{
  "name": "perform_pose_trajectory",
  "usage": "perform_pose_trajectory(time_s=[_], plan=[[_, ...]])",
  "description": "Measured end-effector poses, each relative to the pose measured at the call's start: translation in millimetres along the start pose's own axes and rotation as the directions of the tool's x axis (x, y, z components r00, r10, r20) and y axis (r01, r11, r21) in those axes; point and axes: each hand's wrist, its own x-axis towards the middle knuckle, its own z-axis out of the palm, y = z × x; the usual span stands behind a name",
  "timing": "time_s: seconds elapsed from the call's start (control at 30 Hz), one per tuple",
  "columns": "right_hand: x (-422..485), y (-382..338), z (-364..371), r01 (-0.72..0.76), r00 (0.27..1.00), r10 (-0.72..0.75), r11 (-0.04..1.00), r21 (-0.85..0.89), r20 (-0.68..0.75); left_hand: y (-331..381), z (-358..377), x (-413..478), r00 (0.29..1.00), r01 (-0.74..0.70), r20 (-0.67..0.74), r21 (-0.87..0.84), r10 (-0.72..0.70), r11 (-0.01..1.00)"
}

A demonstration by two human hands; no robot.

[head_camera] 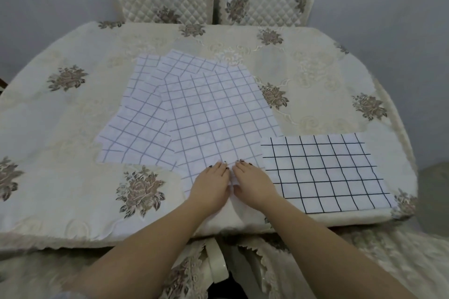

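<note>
head view: presses left hand (211, 183) and right hand (253, 183) flat, fingers straight, gripping nothing, side by side on near edge of cloth (216, 114), probably to pin and smooth it for folding. lies spread mid-table, skewed, overlapping more fabric (136, 138) at left. meets folded cloth (325, 172) at right. leaves open room on table (73, 124) left and beyond.

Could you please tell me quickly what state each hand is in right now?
Left hand: open, fingers straight, resting flat on the grey-checked cloth.
Right hand: open, flat on the same cloth.
</note>
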Motion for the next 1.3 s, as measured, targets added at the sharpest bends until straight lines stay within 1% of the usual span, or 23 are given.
perform_pose_trajectory(time_s=[0.03,0.13,0.2,0.3,0.4,0.53,0.63,0.7,0.77,0.87,1.03,1.17,1.23,1.3], plan=[[0,-1,1,0.013,0.999,-0.013,1.000,0.012,-0.032,-2,1,1,1.000,0.001,-0.023,-0.016,-0.002,1.000],[4,-4,5,0.061,0.979,-0.048,0.996,0.059,-0.196,-6,4,5,0.993,-0.014,-0.114,-0.094,0.003,0.995],[5,-6,3,0.030,0.977,-0.013,0.996,0.078,-0.212,-11,-1,5,0.988,0.004,-0.155,-0.094,-0.019,0.996],[8,-5,-1,-0.056,0.970,0.084,0.991,0.124,-0.230,-22,-14,4,0.983,0.045,-0.175,-0.079,-0.058,0.996],[12,-1,-7,-0.114,0.961,0.148,0.982,0.153,-0.234,-39,-28,1,0.972,0.090,-0.201,-0.152,-0.120,0.984],[16,3,-21,-0.126,0.964,0.155,0.981,0.145,-0.218,-67,-45,-10,0.956,0.115,-0.232,-0.267,-0.179,0.957],[17,5,-29,-0.134,0.964,0.169,0.976,0.170,-0.207,-89,-56,-21,0.944,0.115,-0.261,-0.311,-0.201,0.943],[17,5,-31,-0.136,0.967,0.175,0.969,0.208,-0.184,-102,-65,-28,0.929,0.144,-0.273,-0.350,-0.248,0.926],[17,3,-32,-0.120,0.975,0.157,0.968,0.221,-0.155,-113,-73,-36,0.912,0.172,-0.285,-0.386,-0.294,0.906],[19,-5,-33,-0.100,0.978,0.140,0.965,0.243,-0.154,-128,-86,-47,0.900,0.200,-0.277,-0.421,-0.336,0.885],[24,-13,-36,-0.086,0.972,0.143,0.955,0.284,-0.185,-149,-100,-69,0.877,0.253,-0.284,-0.414,-0.388,0.875],[28,-14,-46,-0.064,0.950,0.186,0.902,0.426,-0.249,-167,-101,-90,0.856,0.306,-0.299,-0.364,-0.422,0.880],[30,-13,-52,-0.050,0.938,0.203,0.882,0.468,-0.281,-175,-100,-100,0.844,0.325,-0.310,-0.352,-0.437,0.878],[31,-12,-57,-0.067,0.929,0.236,0.863,0.501,-0.283,-180,-99,-108,0.829,0.350,-0.322,-0.338,-0.456,0.874]])
